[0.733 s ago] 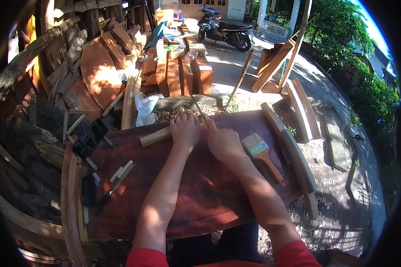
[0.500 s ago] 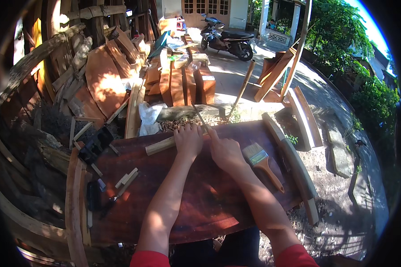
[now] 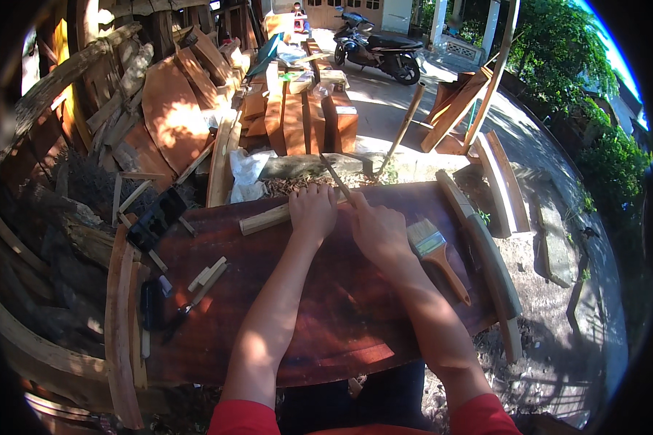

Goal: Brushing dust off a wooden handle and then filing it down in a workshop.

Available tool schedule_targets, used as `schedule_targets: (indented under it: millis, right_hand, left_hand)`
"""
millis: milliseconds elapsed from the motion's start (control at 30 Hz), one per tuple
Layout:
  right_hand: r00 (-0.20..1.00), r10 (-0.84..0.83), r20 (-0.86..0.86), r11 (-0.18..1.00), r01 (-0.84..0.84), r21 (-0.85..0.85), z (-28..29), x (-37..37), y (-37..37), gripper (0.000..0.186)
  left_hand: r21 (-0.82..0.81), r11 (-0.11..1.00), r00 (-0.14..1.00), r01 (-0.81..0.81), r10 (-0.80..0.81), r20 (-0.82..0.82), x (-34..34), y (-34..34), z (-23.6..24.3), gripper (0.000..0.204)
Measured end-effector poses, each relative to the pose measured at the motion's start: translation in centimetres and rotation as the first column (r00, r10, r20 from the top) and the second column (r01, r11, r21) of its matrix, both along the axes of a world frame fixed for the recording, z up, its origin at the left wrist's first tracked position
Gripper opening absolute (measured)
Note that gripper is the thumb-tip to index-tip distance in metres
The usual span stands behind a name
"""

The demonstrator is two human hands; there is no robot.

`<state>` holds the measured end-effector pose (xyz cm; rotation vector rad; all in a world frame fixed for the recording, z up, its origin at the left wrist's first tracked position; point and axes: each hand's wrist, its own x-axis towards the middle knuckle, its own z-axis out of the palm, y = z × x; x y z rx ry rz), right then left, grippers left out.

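Observation:
My left hand [image 3: 315, 212] is closed over a pale wooden strip [image 3: 263, 220], pressing it onto the dark red-brown wooden board [image 3: 326, 312]. The strip's left end sticks out beside the hand. Close by on the right, my right hand [image 3: 382, 230] is wrapped round the near end of a long, narrow, blade-like tool [image 3: 335, 174]. Its thin end points away and slightly left, past the board's far edge. Fingers hide its grip, so its exact kind is unclear. A wide paintbrush [image 3: 435, 254] with a wooden handle lies right of my right hand.
Short wood pieces [image 3: 207, 275] and a slim dark-ended tool [image 3: 189, 306] lie on the board's left. A black tray-like object [image 3: 156, 219] sits at its far-left corner. Curved timbers [image 3: 479, 246] flank the board. Beyond stand wooden blocks [image 3: 294, 119] and a motorbike [image 3: 377, 51].
The view has shifted, so the board and hands appear slightly higher. Both hands keep their holds, and the tool still points away and left.

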<state>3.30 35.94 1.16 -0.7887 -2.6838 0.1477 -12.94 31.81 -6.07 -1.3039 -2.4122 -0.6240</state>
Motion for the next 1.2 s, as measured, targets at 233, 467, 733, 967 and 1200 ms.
schedule_targets:
  millis: [233, 467, 733, 967, 1200]
  right_hand:
    - [0.998, 0.059, -0.025, 0.998, -0.059, -0.009, -0.4, 0.0, 0.2, 0.034]
    - [0.999, 0.006, -0.043, 1.000, -0.006, 0.021, 0.1, 0.1, -0.2, 0.034]
    - [0.988, 0.085, -0.131, 0.996, -0.084, 0.015, -0.6, 0.4, 0.2, 0.027]
    - [0.997, 0.044, -0.059, 0.993, -0.037, 0.114, 0.9, 0.8, -0.8, 0.034]
    - [0.992, 0.104, -0.074, 0.987, -0.094, 0.131, 1.1, 0.9, -1.5, 0.021]
  left_hand:
    - [0.005, 0.999, 0.999, -0.041, 0.041, 0.003, 0.0, -0.1, -0.1, 0.041]
    - [-0.001, 1.000, 1.000, -0.005, 0.005, -0.006, 0.2, -0.2, 0.2, 0.041]
    - [0.080, 0.995, 0.994, -0.061, 0.068, -0.090, -0.2, 0.1, -1.1, 0.041]
    - [-0.017, 0.998, 0.998, -0.059, 0.058, -0.034, 0.1, 0.0, -0.3, 0.040]
    - [0.059, 0.998, 0.995, -0.035, 0.040, -0.090, -0.1, 0.0, -0.8, 0.035]
